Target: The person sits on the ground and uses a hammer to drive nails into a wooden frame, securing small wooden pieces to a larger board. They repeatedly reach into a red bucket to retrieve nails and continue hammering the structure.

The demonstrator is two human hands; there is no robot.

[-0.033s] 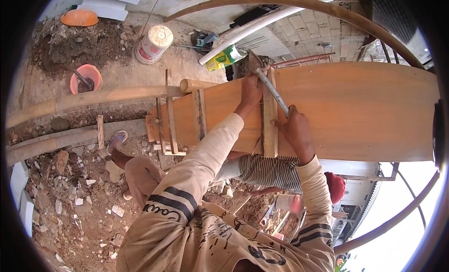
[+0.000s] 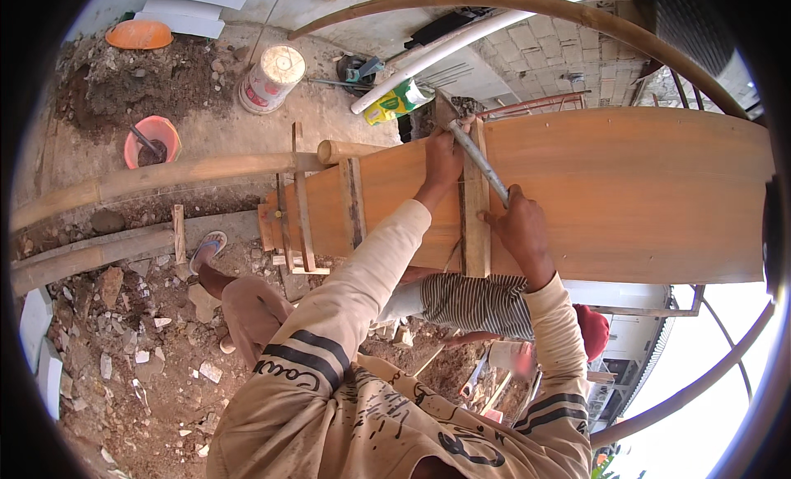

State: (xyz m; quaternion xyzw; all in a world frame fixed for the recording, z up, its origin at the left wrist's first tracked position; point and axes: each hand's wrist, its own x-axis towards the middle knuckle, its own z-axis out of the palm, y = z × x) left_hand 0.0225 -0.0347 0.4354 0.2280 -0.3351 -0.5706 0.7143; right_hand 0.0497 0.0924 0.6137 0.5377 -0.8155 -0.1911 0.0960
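My right hand [image 2: 524, 232] is wrapped round the lower end of a hammer [image 2: 486, 168] with a grey metal handle. The hammer slants up to the left across a wooden batten [image 2: 475, 232], its head at the batten's far end. Up there my left hand [image 2: 445, 159] is closed beside the hammer head; whether it grips the batten's end, the hammer's neck or something small is hidden. The batten lies across a long orange-brown plywood panel [image 2: 610, 199]. Further left, a second batten [image 2: 353, 200] crosses the same panel.
Another person in a striped shirt [image 2: 474, 302] and red cap [image 2: 592, 332] is below the panel. Bamboo poles [image 2: 206, 164] run left, and one arches overhead. A white bucket [image 2: 273, 77], a pink bucket [image 2: 156, 141] and a white pipe [image 2: 461, 49] lie beyond; rubble [image 2: 140, 355] covers the ground.
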